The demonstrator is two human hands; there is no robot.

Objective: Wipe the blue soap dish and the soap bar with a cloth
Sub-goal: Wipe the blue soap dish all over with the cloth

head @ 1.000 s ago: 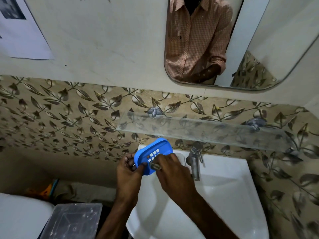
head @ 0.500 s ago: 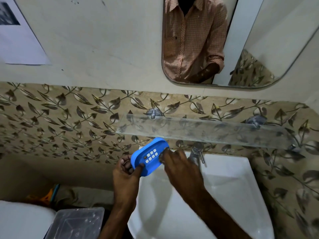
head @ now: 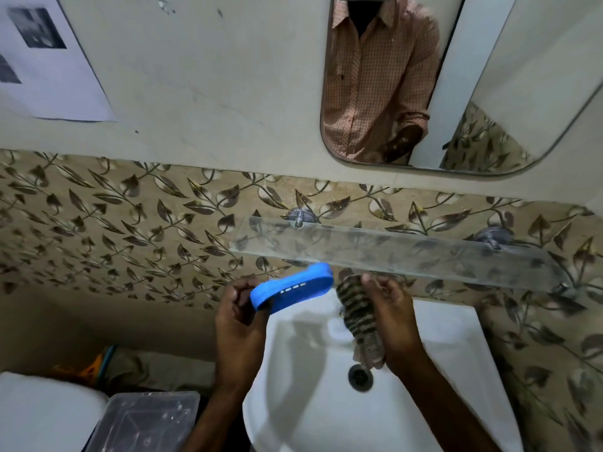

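The left hand [head: 239, 321] holds the blue soap dish [head: 293, 287] by its left end, with the fingers curled round it. The dish is up in the air over the back left part of the white sink [head: 293, 412], just under the glass shelf [head: 280, 243]. It is tipped on its side, so only its rim and a thin row of little white holes show.

Just beside it, on the right, a striped cloth [head: 359, 318] hangs down loose. Its bottom end dangles near the drain [head: 360, 376]. The right hand [head: 393, 318] grips the top part of the cloth (its fingers are curled on it). The cloth and the dish are close but do not seem to touch. The two hands are apart.

I think this means one rub of the dish is over. The person may be turning the dish to reach another side, or finding a fresh bit of cloth. The soap bar is not in sight, so that part looks like it is not yet done.

A second ago the dish faced up more, and all its white holes showed. The right hand was pressed on the dish, with the cloth bunched small under the fingers. Half a second ago the right hand was at the dish's right end. Now it has pulled away to the right, and the cloth has dropped open. The left hand keeps the same hold.
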